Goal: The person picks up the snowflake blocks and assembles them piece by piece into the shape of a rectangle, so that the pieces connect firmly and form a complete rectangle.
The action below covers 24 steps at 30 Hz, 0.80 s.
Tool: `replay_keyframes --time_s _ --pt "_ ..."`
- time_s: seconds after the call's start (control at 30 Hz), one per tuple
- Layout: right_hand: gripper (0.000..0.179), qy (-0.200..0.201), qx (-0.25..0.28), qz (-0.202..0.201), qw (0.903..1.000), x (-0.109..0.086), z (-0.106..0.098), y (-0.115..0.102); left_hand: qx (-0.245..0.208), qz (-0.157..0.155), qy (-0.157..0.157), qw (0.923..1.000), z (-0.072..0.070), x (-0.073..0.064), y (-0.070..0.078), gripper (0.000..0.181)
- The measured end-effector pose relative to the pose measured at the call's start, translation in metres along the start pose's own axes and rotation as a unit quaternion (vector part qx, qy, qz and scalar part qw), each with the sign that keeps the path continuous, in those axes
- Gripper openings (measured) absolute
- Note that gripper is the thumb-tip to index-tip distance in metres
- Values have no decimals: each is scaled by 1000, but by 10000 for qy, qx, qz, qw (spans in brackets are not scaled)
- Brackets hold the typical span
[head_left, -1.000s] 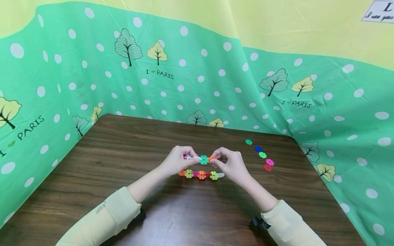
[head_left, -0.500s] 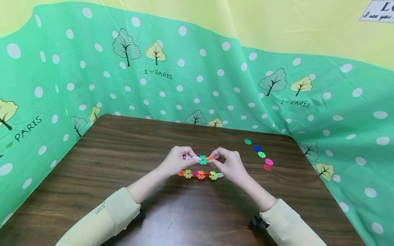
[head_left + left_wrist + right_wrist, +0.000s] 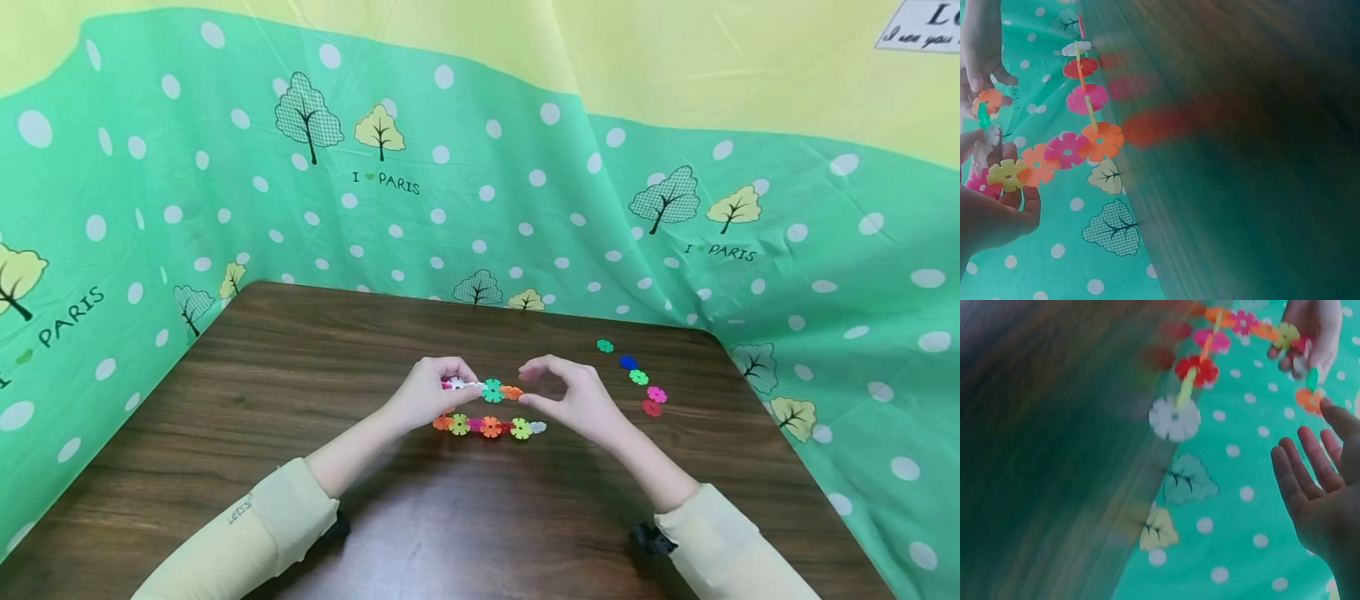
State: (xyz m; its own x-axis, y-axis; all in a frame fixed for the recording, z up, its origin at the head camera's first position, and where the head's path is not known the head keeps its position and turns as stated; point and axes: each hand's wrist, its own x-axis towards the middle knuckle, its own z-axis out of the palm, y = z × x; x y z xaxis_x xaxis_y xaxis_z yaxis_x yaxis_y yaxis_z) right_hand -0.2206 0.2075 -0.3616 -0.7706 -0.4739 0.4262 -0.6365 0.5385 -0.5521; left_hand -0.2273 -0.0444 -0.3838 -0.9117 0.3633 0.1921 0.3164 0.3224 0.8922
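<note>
A chain of flower-shaped interlocking discs (image 3: 491,427) bends round in a U shape over the table. My left hand (image 3: 423,398) pinches its far stretch by the white discs, as the left wrist view also shows, with a yellow disc (image 3: 1007,175) and a pink one lying along the fingers. Right of those fingertips a green disc (image 3: 492,390) is joined to an orange disc (image 3: 512,392) at the chain's end. My right hand (image 3: 581,400) is spread beside that orange disc, its thumb tip very close; whether they touch I cannot tell. A white disc (image 3: 1174,418) ends the near stretch.
Several loose discs lie in a slanting row at the right: green (image 3: 605,345), blue (image 3: 628,362), light green (image 3: 638,377), pink (image 3: 657,394) and red (image 3: 652,408). The dark wooden table (image 3: 315,333) meets a green dotted cloth (image 3: 420,225) behind.
My right hand has let go of the orange disc, spread its fingers and drawn slightly right. The orange disc stays on the chain, which my left hand still holds in place.
</note>
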Motion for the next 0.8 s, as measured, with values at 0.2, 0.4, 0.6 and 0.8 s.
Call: replay_keyframes --time_s 0.2,0.4,0.6,0.8 --pt "44 -95 -615 -79 9980 -4 -26 7 16 -11 -139 9999 0 -1 2 6" --pt "48 -113 -940 -216 9953 -6 -46 20 -1 0 -146 9999 -3 -2 3 5" --pt "51 -84 -1157 37 9932 -7 -57 38 36 42 -155 9999 -3 -1 2 5" --pt "53 12 -1190 345 9923 -9 -64 56 -1 64 -188 9998 -2 -2 2 4"
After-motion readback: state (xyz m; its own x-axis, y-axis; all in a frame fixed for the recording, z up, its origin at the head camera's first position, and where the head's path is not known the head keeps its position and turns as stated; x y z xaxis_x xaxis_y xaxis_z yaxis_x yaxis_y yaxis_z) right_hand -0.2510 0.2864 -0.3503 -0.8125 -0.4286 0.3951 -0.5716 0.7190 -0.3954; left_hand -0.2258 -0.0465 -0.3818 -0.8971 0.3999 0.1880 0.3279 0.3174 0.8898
